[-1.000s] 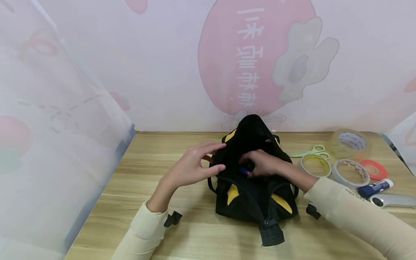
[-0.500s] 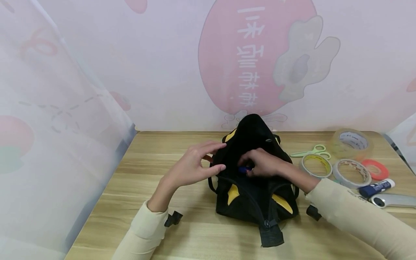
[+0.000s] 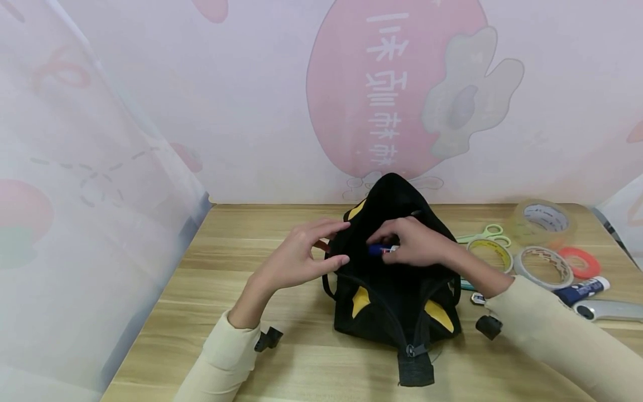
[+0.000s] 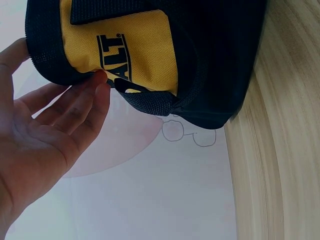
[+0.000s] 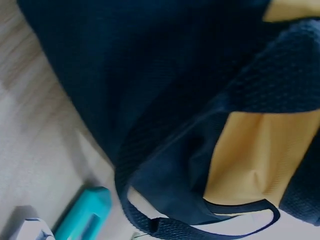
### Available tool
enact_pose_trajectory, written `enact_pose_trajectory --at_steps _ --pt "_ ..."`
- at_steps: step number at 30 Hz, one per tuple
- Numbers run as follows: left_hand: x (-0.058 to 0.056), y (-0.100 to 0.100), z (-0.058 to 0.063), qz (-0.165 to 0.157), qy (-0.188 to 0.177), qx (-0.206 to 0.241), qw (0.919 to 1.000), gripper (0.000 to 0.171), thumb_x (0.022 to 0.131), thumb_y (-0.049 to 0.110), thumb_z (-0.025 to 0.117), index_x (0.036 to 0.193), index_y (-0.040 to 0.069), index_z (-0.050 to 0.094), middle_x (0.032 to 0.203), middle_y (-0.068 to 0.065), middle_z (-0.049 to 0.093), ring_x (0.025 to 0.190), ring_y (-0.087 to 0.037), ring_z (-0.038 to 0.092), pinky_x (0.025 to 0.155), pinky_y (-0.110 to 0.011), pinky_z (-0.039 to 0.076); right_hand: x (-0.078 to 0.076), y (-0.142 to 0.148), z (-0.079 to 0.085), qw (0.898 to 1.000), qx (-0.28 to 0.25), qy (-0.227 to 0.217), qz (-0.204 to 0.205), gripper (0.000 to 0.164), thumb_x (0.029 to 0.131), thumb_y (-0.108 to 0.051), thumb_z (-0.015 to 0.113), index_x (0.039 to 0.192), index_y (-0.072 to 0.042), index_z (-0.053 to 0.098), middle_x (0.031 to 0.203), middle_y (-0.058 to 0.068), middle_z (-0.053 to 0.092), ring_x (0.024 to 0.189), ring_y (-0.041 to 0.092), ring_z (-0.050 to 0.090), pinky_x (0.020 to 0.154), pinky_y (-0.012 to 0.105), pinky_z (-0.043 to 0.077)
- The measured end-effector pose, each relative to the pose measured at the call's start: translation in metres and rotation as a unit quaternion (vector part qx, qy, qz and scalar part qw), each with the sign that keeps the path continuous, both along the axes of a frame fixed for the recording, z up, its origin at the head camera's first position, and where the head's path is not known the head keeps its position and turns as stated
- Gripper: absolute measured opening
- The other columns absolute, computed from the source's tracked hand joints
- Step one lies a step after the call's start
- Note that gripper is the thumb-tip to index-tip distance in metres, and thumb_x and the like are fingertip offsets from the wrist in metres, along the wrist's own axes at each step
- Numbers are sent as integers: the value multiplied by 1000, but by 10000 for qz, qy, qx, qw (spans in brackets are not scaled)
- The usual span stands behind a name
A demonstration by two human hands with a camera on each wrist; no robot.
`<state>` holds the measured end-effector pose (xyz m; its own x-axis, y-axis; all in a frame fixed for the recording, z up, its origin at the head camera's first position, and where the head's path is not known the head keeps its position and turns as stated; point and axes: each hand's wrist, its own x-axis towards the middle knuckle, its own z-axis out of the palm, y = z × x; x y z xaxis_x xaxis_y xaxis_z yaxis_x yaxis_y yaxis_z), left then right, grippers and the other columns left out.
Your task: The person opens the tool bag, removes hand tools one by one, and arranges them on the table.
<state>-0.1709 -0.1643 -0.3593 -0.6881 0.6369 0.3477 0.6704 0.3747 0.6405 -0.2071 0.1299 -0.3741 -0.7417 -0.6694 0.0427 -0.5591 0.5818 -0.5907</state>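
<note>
A black and yellow tool bag (image 3: 369, 321) stands unzipped on the wooden table, its mouth facing up. My left hand (image 3: 296, 257) holds the bag's left rim between thumb and fingers. In the left wrist view, its fingertips (image 4: 101, 80) press the yellow side panel. Inside the mouth, my right hand (image 3: 414, 243) pinches a small blue cylinder (image 3: 378, 249) with a red and white band; I cannot tell its exact kind. The right wrist view shows only the bag's outer side and strap (image 5: 150, 180); the hand is hidden there.
Right of the bag lie light green scissors (image 3: 494, 233), a clear tape roll (image 3: 565, 226), two more tape rolls, a red ring roll (image 3: 593, 267), a dark blue glue stick (image 3: 577, 291) and a grey-handled tool (image 3: 613, 310). A teal object (image 5: 82, 215) lies beside the bag.
My right hand has risen slightly within the bag's mouth, bringing the blue cylinder up with it. The bag's flap shifted a little, and small items beside its right side now show. My left hand stays put.
</note>
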Motion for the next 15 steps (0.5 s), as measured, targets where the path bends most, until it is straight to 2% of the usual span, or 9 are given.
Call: enact_pose_trajectory --at_steps 8,15 --pt "-1 0 -1 -5 -30 -26 10000 59 97 19 80 149 1 61 148 -15 66 127 -27 68 93 -35 66 8 14 17 9996 -148 194 -112 35 92 -11 76 126 -19 81 120 -4 77 96 11 66 78 29 55" --pt "-1 0 -1 -5 -49 -24 10000 59 97 19 80 151 2 60 150 -14 65 129 -27 67 94 -35 66 21 29 35 9982 -553 194 -87 39 91 -5 76 127 -18 80 117 -2 76 85 14 58 69 25 53"
